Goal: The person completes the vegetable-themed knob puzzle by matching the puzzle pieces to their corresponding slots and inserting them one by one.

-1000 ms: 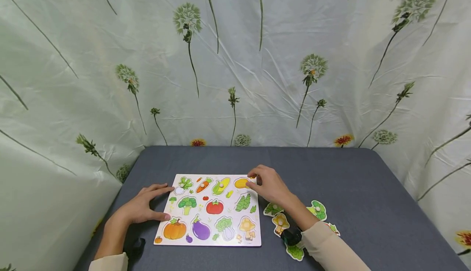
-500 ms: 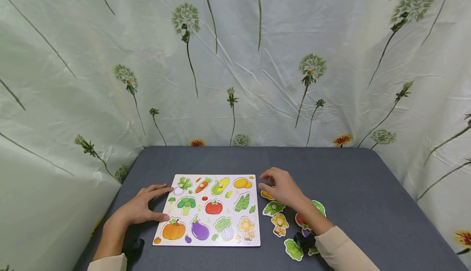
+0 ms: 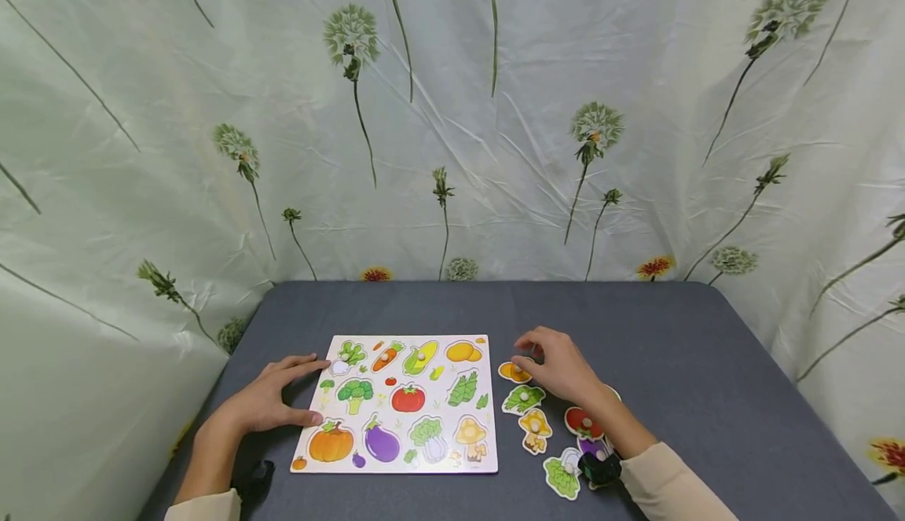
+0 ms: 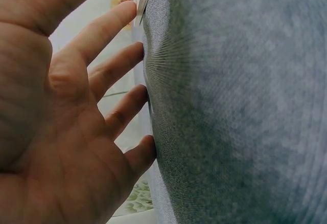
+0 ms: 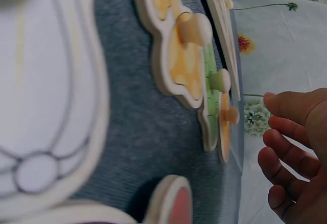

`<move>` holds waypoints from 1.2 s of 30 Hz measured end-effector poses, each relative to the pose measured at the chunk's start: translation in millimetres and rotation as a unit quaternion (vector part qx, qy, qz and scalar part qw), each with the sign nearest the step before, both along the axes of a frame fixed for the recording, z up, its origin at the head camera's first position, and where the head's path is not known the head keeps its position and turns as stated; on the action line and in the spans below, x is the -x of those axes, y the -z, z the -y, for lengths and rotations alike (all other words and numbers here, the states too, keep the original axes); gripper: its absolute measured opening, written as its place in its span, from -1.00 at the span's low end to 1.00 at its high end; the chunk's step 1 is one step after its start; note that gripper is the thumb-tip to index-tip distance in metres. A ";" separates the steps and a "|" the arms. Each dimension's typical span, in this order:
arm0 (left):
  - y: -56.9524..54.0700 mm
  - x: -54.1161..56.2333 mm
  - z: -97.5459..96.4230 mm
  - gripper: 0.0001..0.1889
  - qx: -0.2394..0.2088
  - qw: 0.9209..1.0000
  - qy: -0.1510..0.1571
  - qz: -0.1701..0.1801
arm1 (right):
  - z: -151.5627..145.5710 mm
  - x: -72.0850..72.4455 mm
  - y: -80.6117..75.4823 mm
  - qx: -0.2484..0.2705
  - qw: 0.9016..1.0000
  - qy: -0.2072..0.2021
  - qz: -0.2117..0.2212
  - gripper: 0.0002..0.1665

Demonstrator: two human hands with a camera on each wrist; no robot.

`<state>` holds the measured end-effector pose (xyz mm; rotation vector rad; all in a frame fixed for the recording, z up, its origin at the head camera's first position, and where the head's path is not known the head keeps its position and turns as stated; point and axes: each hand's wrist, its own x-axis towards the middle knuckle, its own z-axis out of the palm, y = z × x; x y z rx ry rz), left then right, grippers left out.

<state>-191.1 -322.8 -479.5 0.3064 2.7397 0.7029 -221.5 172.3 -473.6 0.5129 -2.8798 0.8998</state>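
Pulled R hand (image 3: 562, 364) off puzzle board (image 3: 393, 420) in last sec, now by orange piece (image 3: 510, 373), just R of board; fingers apart, empty. Kept L hand (image 3: 263, 401), fingers spread, at board's L edge. Prob. leaves matching spot unfilled.

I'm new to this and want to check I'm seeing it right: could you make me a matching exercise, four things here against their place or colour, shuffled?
Things:
1. Left hand
2. Right hand
3. Loose tomato piece
4. Tabletop

Places or colours:
A. Close by the loose orange piece
B. Dark grey
C. At the left edge of the board
D. Red

Pairs: 1-C, 2-A, 3-D, 4-B
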 end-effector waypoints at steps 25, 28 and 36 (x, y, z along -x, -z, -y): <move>-2.2 -1.5 -2.1 -0.02 -0.005 1.000 -0.001 0.000 | 2.3 0.8 16.6 0.001 0.998 0.050 0.046 -0.72; -2.2 -1.6 -2.1 -0.02 -0.006 1.000 0.000 -0.001 | 3.5 2.2 16.2 0.002 0.998 0.051 0.042 -0.81; -4.1 -1.6 -2.0 -0.02 -0.009 1.000 0.000 0.004 | 4.8 2.6 14.0 0.010 0.998 0.053 0.019 -0.93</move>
